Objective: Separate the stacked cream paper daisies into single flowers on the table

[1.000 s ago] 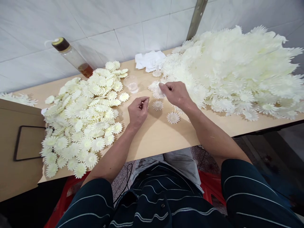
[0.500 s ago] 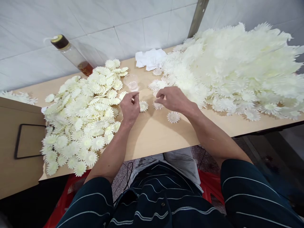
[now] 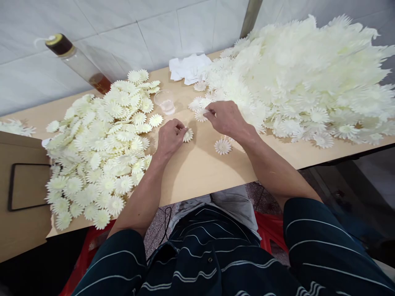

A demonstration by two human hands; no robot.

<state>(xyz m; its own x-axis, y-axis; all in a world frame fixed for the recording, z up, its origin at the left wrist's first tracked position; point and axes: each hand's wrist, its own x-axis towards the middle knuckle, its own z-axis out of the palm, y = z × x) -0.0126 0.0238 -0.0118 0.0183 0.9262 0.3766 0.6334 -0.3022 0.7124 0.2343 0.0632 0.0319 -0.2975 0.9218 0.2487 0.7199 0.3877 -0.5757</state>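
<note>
My left hand (image 3: 171, 137) is closed, thumb and forefinger pinching the edge of a small cream artificial flower head (image 3: 188, 135) low over the table. The fingers hide part of that flower. My right hand (image 3: 226, 117) is pinched shut at the near edge of the right-hand pile. Its fingertips meet beside a whitish flower head (image 3: 200, 115); what lies between them is too small to make out. Below the right wrist, another flower head (image 3: 222, 146) lies flat on the table. A small clear plastic cup (image 3: 165, 102) with whitish contents stands beyond my left hand.
Thicker cream flowers form a pile (image 3: 101, 152) on the left; a larger, paler pile (image 3: 296, 82) spreads on the right. Crumpled white tissue (image 3: 189, 68) and a bottle of brown liquid (image 3: 83, 65) stand along the tiled wall. A cardboard box (image 3: 26, 193) borders the left edge.
My left hand has moved right onto the flower head beside it. My right hand has drawn slightly up and away; the flower that lay under its fingertips no longer shows there. The view has shifted slightly.
</note>
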